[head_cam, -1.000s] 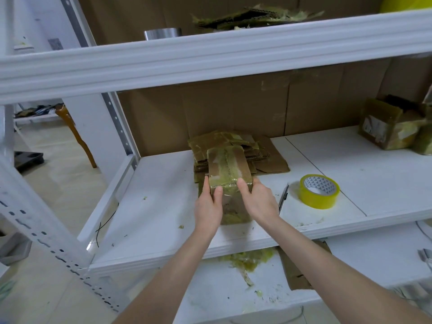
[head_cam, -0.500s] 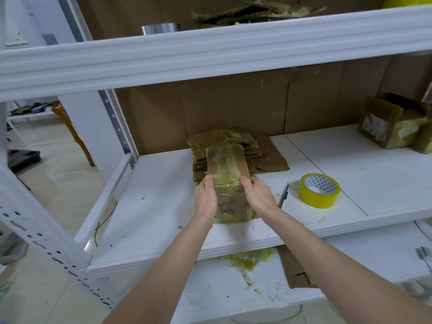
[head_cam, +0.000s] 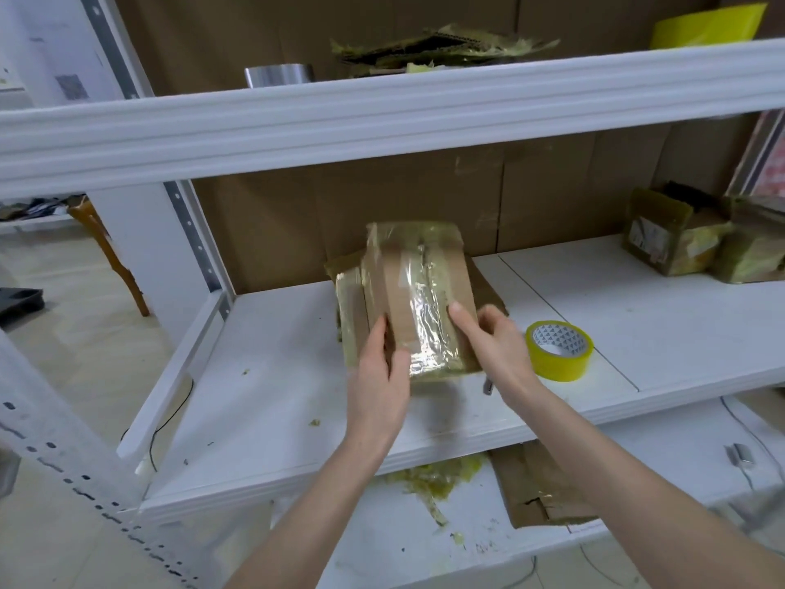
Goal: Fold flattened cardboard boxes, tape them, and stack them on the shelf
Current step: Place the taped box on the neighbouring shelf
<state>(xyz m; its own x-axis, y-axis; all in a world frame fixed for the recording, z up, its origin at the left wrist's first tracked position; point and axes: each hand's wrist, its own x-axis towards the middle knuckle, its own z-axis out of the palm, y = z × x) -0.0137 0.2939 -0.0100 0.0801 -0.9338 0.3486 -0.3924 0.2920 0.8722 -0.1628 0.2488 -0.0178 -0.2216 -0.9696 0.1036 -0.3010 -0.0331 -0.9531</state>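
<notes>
A small cardboard box (head_cam: pixel 414 291), wrapped in shiny yellowish tape, is lifted above the middle white shelf (head_cam: pixel 272 376) and tilted with its far end up. My left hand (head_cam: pixel 378 376) grips its near left corner, thumb on top. My right hand (head_cam: pixel 492 346) holds its near right edge. Behind the box a pile of flattened cardboard (head_cam: pixel 488 286) lies on the shelf, mostly hidden. A roll of yellow tape (head_cam: pixel 558 349) lies flat just right of my right hand.
Taped boxes (head_cam: pixel 675 238) stand at the shelf's far right. The upper shelf beam (head_cam: pixel 382 116) runs overhead, with torn cardboard (head_cam: pixel 437 46) and a metal can (head_cam: pixel 278 74) on it. Below lie tape scraps (head_cam: pixel 433 478) and flat cardboard (head_cam: pixel 535 486). A thin dark tool (head_cam: pixel 488 384) shows under my right wrist.
Both hands have lifted the box off the shelf, turned it over and tilted it upward. My view has moved closer.
</notes>
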